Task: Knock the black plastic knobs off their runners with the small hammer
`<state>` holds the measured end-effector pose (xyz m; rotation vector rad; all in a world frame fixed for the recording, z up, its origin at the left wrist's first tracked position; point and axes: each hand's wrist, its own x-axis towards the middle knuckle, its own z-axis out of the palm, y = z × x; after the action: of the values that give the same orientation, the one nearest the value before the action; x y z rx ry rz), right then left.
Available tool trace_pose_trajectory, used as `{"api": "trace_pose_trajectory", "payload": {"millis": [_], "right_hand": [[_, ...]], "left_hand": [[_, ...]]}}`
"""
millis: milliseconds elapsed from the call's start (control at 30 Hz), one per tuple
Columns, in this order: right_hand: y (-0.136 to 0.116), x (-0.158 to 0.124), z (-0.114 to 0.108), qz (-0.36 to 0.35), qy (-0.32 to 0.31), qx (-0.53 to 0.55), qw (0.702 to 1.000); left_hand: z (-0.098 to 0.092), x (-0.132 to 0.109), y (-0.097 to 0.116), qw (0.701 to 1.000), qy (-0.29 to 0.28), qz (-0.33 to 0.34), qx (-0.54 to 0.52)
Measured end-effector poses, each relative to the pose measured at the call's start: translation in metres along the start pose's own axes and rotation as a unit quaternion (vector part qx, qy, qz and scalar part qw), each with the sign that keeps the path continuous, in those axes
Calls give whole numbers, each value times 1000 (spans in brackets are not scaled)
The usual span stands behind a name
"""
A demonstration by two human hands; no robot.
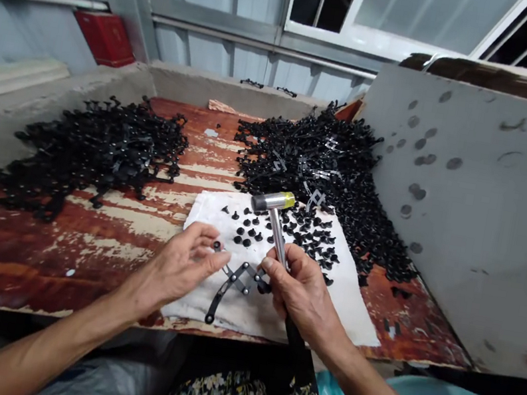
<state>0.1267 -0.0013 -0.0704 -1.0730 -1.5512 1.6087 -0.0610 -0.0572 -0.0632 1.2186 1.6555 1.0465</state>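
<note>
My right hand (301, 291) is closed round the handle of a small hammer (274, 216) with a silver head and a yellow face, held raised over the white cloth (351, 306). With thumb and fingers, my left hand (184, 262) pinches one end of a black linked metal assembly (228, 286) that lies on the cloth between both hands. Several small black rivets (251, 229) are scattered on the cloth just beyond the hammer head.
A worn red wooden board (84, 242) carries a heap of black assembled parts (94, 152) at left and a larger heap of black parts (329, 168) at back right. A grey panel (483, 214) stands upright along the right side. A concrete ledge runs behind.
</note>
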Motion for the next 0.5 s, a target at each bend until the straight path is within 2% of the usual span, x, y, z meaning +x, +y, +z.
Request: {"api": "trace_pose_trajectory", "payload": {"millis": [67, 133, 167, 233, 333, 500], "right_hand": [[1, 0, 3, -8, 13, 6, 1000], [2, 1, 7, -12, 8, 4, 1000], [3, 1, 9, -13, 2, -2, 1000], [5, 1, 11, -15, -11, -14, 1000], [9, -3, 8, -20, -5, -39, 999], [20, -11, -5, 33, 16, -33, 999]], "left_hand": [[3, -4, -1, 988, -50, -96, -108], [9, -8, 2, 970, -93, -139, -177], [12, -8, 4, 965, -97, -144, -195], [14, -5, 6, 964, -82, -147, -205], [8, 9, 6, 969, -48, -141, -199], [-5, 38, 6, 977, 5, -149, -154]]}}
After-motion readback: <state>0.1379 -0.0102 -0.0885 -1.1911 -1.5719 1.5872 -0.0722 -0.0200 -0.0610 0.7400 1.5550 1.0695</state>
